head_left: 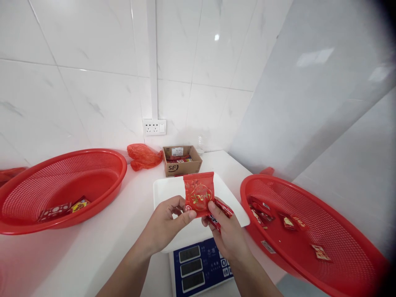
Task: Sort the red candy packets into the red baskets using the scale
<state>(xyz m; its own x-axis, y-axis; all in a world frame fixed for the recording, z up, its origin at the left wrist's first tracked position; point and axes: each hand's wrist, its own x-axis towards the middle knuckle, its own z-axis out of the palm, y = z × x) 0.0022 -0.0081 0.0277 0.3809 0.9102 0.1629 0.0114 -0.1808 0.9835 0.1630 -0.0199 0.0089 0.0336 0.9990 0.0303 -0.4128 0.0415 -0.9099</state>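
Observation:
A red snack packet (199,193) with gold lettering is held upright in front of me. My left hand (168,220) pinches its lower left corner between thumb and fingers. My right hand (225,229) has its thumb on the packet's lower right corner. Its fingers also hold a narrow red snack wrapper (224,208) behind the packet, partly hidden. Both hands are above the white weighing pan (167,189) of a digital scale (202,266), whose blue panel carries dark displays and keys.
Large red plastic baskets stand on the left (119,175) and right (247,187), each with a few snack packets inside. Behind the scale are an open cardboard box (185,168) holding packets and a crumpled red plastic bag (144,156). A socket (154,127) is on the tiled wall.

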